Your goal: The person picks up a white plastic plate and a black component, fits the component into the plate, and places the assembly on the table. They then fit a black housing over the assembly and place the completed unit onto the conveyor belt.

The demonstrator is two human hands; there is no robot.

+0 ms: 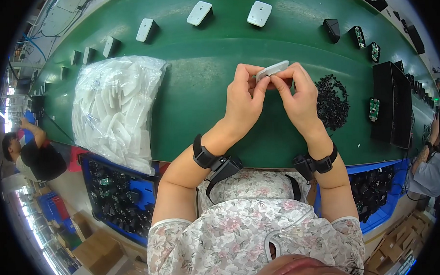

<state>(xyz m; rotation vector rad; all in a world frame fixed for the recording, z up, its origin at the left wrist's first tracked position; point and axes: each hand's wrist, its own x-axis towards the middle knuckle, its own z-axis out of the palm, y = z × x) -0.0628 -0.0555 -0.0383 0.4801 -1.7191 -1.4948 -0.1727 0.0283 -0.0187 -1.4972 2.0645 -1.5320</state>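
Observation:
Both my hands hold a flat white plastic cover [273, 69] over the green table, in front of my chest. My left hand [244, 99] pinches its left end with thumb and fingers. The fingers of my right hand [297, 93] close on its right side, and the two thumbs meet near its lower edge. Whether a small part lies under the thumbs is hidden. Just right of my right hand spreads a pile of small black parts [331, 102]. To the left of my hands lies a clear plastic bag [117, 107] full of similar white covers.
Black housings with white covers [259, 14] stand in a row along the far side of the green table [198, 70]. At the right are a black box [392, 105] and green circuit boards [374, 109]. Blue bins [120, 199] of dark parts flank me. Other people work at both sides.

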